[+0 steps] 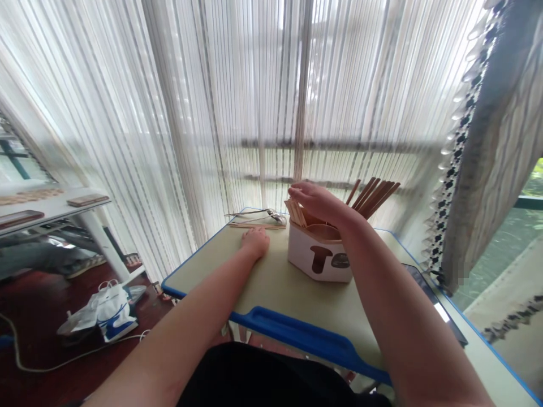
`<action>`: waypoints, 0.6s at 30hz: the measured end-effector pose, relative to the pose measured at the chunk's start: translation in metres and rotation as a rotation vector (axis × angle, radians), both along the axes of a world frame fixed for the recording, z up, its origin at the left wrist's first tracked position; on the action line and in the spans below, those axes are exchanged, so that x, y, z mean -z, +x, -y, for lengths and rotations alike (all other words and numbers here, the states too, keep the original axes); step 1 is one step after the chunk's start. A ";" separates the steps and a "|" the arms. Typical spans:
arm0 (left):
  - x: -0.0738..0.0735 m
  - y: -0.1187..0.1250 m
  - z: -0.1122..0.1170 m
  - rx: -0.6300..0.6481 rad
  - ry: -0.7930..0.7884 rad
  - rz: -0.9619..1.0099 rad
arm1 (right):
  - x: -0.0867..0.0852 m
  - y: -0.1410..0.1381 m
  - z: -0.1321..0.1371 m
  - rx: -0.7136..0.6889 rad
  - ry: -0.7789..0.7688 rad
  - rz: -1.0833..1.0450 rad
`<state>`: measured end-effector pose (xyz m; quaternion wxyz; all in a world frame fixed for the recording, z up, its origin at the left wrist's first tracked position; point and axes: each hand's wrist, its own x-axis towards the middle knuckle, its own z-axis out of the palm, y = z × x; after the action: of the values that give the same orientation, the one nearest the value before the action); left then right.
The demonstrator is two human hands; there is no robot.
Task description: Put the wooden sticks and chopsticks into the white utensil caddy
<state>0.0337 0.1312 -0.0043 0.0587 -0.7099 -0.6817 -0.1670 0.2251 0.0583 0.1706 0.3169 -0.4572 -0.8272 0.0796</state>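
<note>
My right hand (316, 201) hovers over a white cutlery holder (318, 257) on the table, fingers stretched together and touching the light wooden chopsticks (296, 213) at its left side. Dark brown chopsticks (375, 196) stick out of its right side. My left hand (255, 242) rests on the beige table (275, 282), fingers curled under, just in front of a pair of loose chopsticks (254, 225) and metal spoons (263, 213) lying at the far edge.
The table has a blue rim (297, 333). Sheer striped curtains (254, 102) hang behind it. A dark flat device (432, 299) lies at the table's right. A white bag (108, 311) and a cable lie on the red floor at left, near a white shelf (55, 206).
</note>
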 end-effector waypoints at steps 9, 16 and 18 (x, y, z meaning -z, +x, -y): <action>0.003 0.001 -0.017 -0.062 -0.050 0.037 | 0.006 0.002 -0.012 -0.044 -0.096 0.048; 0.005 0.002 -0.030 -0.040 -0.096 0.022 | 0.012 -0.007 -0.027 -0.022 -0.049 0.104; 0.005 0.003 -0.031 -0.042 -0.066 0.002 | 0.013 -0.010 -0.028 -0.009 -0.043 0.084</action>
<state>0.0366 0.1623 -0.0090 0.0381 -0.6967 -0.7018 -0.1436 0.2152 0.0868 0.1579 0.2716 -0.4632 -0.8399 0.0795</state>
